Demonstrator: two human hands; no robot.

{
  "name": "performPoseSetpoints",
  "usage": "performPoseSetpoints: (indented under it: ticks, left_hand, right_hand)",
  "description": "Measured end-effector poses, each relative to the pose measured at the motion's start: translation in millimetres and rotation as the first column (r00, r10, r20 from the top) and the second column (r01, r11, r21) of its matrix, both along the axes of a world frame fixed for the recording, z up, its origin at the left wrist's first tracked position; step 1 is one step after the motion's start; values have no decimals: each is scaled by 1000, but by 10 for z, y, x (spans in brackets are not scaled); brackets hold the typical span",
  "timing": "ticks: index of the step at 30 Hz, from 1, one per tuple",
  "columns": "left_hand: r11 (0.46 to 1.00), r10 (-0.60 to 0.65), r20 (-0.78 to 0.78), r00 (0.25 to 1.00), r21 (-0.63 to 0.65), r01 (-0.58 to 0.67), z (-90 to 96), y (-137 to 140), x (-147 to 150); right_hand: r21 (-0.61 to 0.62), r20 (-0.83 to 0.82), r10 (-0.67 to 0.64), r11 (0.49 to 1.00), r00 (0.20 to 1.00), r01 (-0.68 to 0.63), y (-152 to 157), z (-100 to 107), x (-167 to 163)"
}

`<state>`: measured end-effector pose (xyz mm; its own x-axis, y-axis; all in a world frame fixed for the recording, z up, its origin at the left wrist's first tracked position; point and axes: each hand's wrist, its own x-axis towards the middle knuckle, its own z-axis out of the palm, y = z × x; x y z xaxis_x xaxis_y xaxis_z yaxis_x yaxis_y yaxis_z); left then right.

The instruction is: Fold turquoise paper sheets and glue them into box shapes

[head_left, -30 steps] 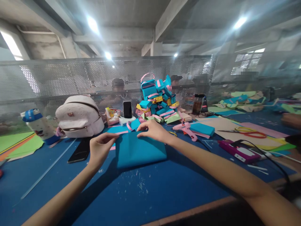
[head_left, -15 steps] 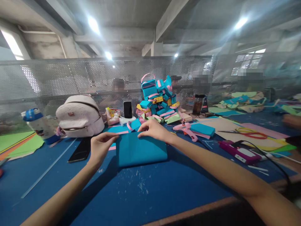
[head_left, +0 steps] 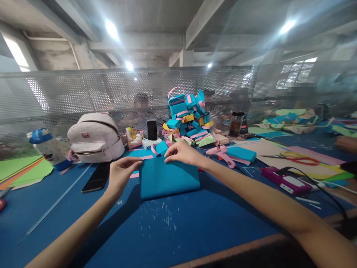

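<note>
A folded sheet of blue paper (head_left: pixel 169 181) stands tilted on the blue table in front of me, its folded edge toward me. My left hand (head_left: pixel 122 174) pinches its upper left corner between thumb and fingers. Along the same top edge, nearer the middle, my right hand (head_left: pixel 182 153) grips the paper, also in a pinch. Behind the sheet lie pink and blue paper strips and a small blue paper piece (head_left: pixel 161 147). To the right of my right hand is a pink glue gun (head_left: pixel 221 154), with a flat blue paper box (head_left: pixel 242 153) beside it.
At the back rises a heap of blue, pink and yellow paper boxes (head_left: pixel 189 115). On the left are a white backpack (head_left: pixel 95 139), a bottle (head_left: pixel 50 149) and a black phone (head_left: pixel 96 178). Scissors (head_left: pixel 298 158) and a purple power bank (head_left: pixel 287 181) with a cable lie right.
Hardly anything differs. Both hands keep their pinch on the blue paper, and the whole view has shifted very slightly.
</note>
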<state>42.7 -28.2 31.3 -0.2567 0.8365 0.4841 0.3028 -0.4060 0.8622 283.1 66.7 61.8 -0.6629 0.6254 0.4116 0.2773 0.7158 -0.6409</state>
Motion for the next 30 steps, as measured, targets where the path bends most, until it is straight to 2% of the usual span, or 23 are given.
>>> performPoseSetpoints:
  ticks: [6,14,17,19,22,26,28,30]
  left_hand:
    - [993,-83,-47,995,-93,78,85,-39,66]
    - [979,-104,-83,991,-183,88,184,-112,177]
    - [961,-152,-98,983,-248,124,161,-129,193]
    - [937,-198,-108,974,-314,156,92,-132,206]
    - [884,-264,-114,958,-427,192,-91,-109,226]
    - [815,-309,-108,945,-543,204,-363,-34,210]
    - [786,-327,-94,940,-579,216,-452,-1,179]
    - [782,-355,-133,925,-585,216,-494,12,145]
  right_hand:
    - [-12,63,54,999,997,-53,-12,85,94]
    - [-114,154,79,992,985,-62,-64,238,232]
    - [-173,183,166,976,969,-134,-41,207,296]
    - [-228,239,252,953,938,-198,-3,105,319]
    - [-302,316,339,921,886,-244,79,-169,299]
    - [-370,325,370,897,870,-243,197,-571,225]
    - [-391,312,369,890,875,-236,242,-699,204]
    - [-410,295,362,884,884,-225,264,-764,201]
